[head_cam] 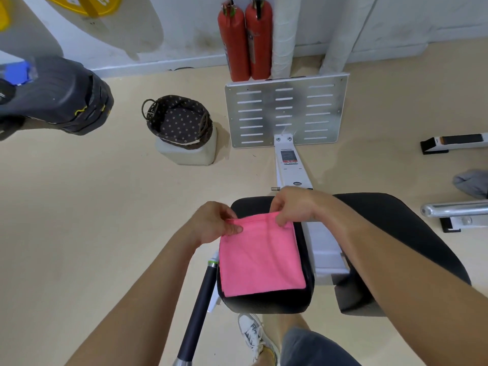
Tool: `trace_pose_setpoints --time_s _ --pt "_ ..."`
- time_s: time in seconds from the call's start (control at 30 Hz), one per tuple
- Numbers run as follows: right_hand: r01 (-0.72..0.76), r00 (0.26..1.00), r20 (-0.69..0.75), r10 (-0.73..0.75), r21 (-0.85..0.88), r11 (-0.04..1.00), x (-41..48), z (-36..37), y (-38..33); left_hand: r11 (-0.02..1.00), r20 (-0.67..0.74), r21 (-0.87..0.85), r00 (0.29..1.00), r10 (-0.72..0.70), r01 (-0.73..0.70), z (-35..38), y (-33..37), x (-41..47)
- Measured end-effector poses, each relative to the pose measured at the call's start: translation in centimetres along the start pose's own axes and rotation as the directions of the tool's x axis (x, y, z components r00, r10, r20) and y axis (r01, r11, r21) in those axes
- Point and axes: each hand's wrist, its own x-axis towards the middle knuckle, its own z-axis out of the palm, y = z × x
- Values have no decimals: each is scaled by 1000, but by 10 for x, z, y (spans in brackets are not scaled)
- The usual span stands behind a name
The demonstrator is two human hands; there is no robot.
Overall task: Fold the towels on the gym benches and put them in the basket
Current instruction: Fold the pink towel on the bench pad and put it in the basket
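Observation:
A pink towel (260, 256) lies folded into a rough square on the black padded seat (264, 303) of a gym machine. My left hand (215, 223) pinches the towel's far left corner. My right hand (293, 206) pinches its far right edge. Both corners are lifted slightly off the pad. A dark woven basket (178, 121) with a dotted lining stands on a pale block on the floor, to the far left of the seat, and holds nothing visible. A grey towel (472, 183) lies crumpled at the right edge of the view.
A perforated metal footplate (286, 110) and white rail stand beyond the seat. Two red fire extinguishers (245, 40) lean against the wall. A second black pad (412, 233) is on the right, a dark handle bar (199, 310) to the seat's left, and a black padded machine (63, 96) at far left.

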Motion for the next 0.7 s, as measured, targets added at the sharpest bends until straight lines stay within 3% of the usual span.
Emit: trace_pose_setpoints --time_s 0.07,0.13,0.23,0.3,0.33,0.43,0.53,0.7 --pt "102 984 -148 -94 44 994 -19 -12 -6 979 -147 -165 984 98 -122 -10 8 -13" --pt "205 941 -292 -169 96 974 -45 -23 -14 933 -293 -215 930 220 -289 -20 19 -31" --pt "272 877 -416 -239 22 962 -79 -18 -19 892 -414 57 802 431 -449 -21 27 -57" --pt "243 830 -482 -280 -139 960 -87 7 -16 802 -371 356 715 593 -481 -9 18 -69" --pt "232 798 -516 -312 -214 949 -87 23 -12 747 -310 473 706 637 -466 -1 11 -72" --pt "181 777 -517 -359 -363 914 -87 76 3 595 -143 736 785 603 -323 34 -15 -77" --pt "118 781 -532 -327 -388 914 -95 119 17 499 -91 828 817 570 -256 69 -28 -86" --pt "113 756 -567 -327 -379 919 -98 136 21 468 3 813 806 592 -347 90 -21 -87"
